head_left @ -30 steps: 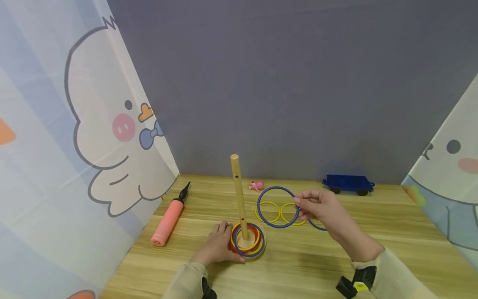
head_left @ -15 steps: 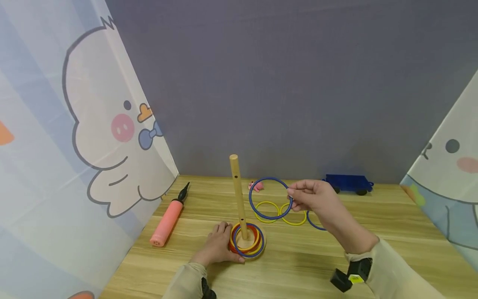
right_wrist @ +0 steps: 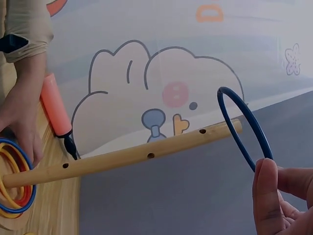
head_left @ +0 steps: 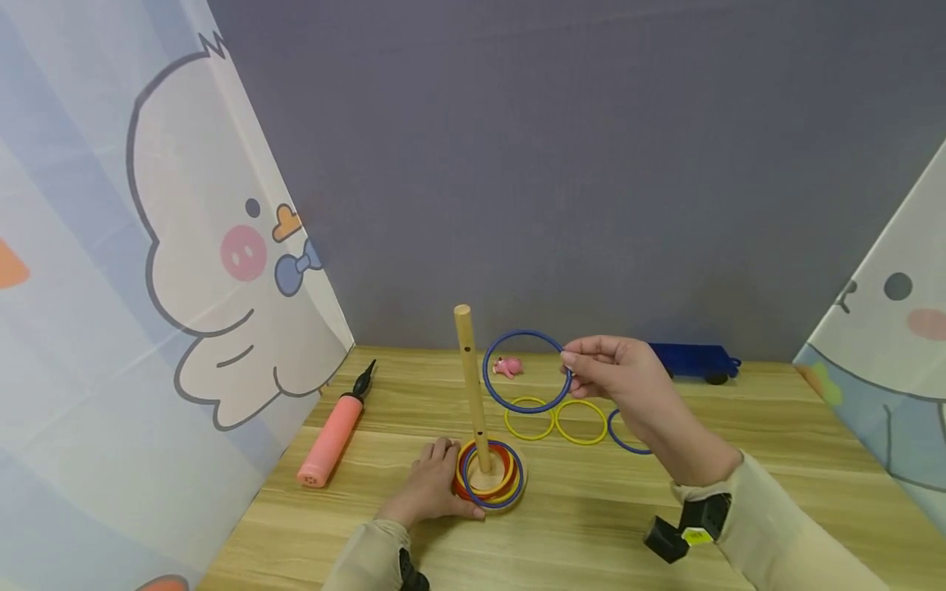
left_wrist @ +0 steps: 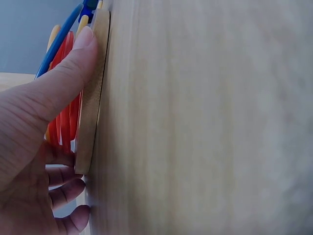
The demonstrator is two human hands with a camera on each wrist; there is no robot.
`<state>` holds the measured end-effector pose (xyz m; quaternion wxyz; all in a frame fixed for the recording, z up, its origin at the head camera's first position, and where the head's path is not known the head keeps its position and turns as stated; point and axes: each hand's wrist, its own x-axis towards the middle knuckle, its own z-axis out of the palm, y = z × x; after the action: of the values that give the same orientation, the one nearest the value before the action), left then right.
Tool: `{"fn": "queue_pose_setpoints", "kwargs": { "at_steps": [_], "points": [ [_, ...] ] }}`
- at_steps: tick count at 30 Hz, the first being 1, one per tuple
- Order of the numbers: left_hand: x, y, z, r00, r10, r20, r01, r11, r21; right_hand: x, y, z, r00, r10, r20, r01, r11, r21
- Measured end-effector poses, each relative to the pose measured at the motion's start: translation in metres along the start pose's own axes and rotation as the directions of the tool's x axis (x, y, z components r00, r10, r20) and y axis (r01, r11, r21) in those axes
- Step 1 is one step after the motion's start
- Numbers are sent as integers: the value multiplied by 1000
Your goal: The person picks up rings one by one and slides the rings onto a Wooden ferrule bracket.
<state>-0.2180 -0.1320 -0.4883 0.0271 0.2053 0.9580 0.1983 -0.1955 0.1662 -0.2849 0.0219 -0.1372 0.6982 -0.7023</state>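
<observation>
My right hand (head_left: 617,373) pinches a blue ring (head_left: 488,392) between thumb and fingers, raised over the table to the right of a wooden peg (head_left: 471,377). In the right wrist view the held ring (right_wrist: 254,129) is close to the peg's top end. Several red, yellow and blue rings (head_left: 520,488) lie stacked round the foot of the peg on its round wooden base (head_left: 484,476). My left hand (head_left: 432,484) grips that base from the left. The left wrist view has the thumb (left_wrist: 73,68) along the base's edge (left_wrist: 92,112), fingers curled beneath the stack.
Behind the peg lie two yellow rings (head_left: 608,423) and a blue ring (head_left: 621,443). A pink toy pig (head_left: 508,366) and a blue toy wagon (head_left: 695,361) are near the grey back wall (head_left: 554,164). At left lies a pink hand pump (head_left: 332,439) with a black nozzle.
My right hand has risen and moved left with the blue ring, bringing it nearer the peg. My left hand stays at the base.
</observation>
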Motion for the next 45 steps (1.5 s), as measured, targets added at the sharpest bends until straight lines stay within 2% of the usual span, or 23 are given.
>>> {"fn": "queue_pose_setpoints", "kwargs": {
  "at_steps": [11, 20, 28, 38, 45],
  "points": [
    [1, -4, 1, 1000, -4, 2, 4, 1000, 3, 11, -18, 19, 999, -38, -9, 38, 997, 70],
    [3, -4, 2, 1000, 12, -5, -12, 1000, -5, 26, -21, 42, 998, -64, -27, 68, 985, 162],
    [3, -4, 4, 1000, 9, 1, -9, 1000, -8, 39, -11, 54, 995, -55, -80, 71, 976, 207],
    [4, -5, 5, 1000, 11, 9, -11, 1000, -14, 40, 9, 49, 995, 12, -95, 6, 982, 186],
    [4, -5, 2, 1000, 13, 2, -14, 1000, 2, 38, 30, 43, 992, 90, -90, -76, 985, 154]
  ]
}}
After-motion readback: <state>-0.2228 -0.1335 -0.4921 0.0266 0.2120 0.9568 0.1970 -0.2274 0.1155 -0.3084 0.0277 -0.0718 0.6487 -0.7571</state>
